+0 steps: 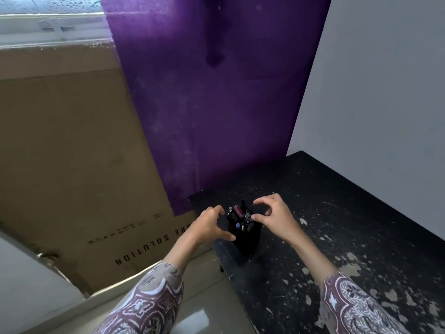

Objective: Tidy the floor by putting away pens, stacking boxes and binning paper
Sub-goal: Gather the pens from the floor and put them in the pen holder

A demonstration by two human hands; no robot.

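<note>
Cardboard box [72,153] beside table [337,237] (purple curtain [216,104] behind)

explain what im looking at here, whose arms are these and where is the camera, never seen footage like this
There is no machine here. The single picture comes from a wide-angle camera worn on a person's head, looking forward and down, so the two arms in patterned sleeves are that person's own. A black pen holder full of pens stands near the corner of a scuffed black table. The left hand is at the holder's left side with fingers curled; whether it actually touches is hard to tell. The right hand hovers at the pen tops, thumb and fingers bent as if pinching; I can't tell whether it holds one. Behind are a purple cloth and a big cardboard box.
</note>
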